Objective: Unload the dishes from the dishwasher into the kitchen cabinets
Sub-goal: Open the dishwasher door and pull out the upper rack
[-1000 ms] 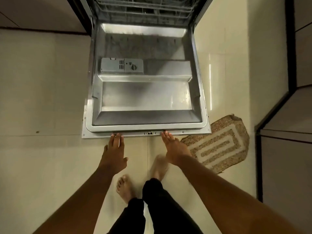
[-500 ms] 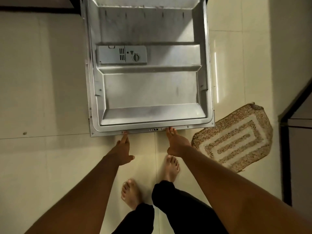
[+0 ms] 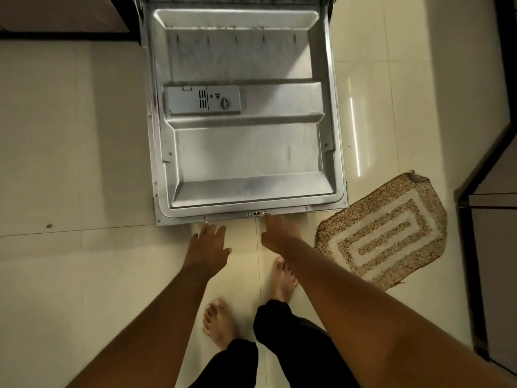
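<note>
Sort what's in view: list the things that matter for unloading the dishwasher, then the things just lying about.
Part of the job:
- dishwasher door, lowered fully open
- left hand and right hand, empty, at the door's front edge

Just lying about:
- brown patterned mat on the floor
- detergent dispenser, shut

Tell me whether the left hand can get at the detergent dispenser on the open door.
Probably yes: the left hand is empty, and nothing lies on the door before the dispenser.
</note>
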`<state>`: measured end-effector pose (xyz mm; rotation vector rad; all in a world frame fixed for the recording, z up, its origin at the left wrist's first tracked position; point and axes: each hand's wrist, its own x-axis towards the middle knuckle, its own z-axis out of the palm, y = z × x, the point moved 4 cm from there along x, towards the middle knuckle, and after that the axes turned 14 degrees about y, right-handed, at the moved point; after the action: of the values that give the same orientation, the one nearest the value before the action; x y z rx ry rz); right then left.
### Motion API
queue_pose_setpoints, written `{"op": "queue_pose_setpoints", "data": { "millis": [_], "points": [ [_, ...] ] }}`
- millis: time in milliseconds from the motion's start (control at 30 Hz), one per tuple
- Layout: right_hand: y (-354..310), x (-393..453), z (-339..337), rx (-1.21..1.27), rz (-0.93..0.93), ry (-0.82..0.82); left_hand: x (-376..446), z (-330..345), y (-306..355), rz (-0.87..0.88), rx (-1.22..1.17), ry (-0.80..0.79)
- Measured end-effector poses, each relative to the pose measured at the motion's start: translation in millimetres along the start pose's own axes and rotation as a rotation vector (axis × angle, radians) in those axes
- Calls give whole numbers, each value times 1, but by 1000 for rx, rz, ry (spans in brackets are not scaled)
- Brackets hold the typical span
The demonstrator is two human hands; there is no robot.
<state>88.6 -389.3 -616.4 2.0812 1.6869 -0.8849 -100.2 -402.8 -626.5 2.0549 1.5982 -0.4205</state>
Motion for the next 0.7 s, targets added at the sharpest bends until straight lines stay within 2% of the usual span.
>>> {"op": "queue_pose_setpoints", "data": {
  "millis": [100,333,633,700],
  "points": [
    [-9,-25,-37,86,38,126,-23,-36,5,3,1,54],
    [-37,-110,-156,122,-58,335,-80,-171,14,-5,-97,263],
    [-75,-244,-274,179,-152,482,-193,-337,32,-14,-327,478],
    [-80,-268,-290,175,-148,495,-216,-358,31,-23,-357,480]
  ]
}}
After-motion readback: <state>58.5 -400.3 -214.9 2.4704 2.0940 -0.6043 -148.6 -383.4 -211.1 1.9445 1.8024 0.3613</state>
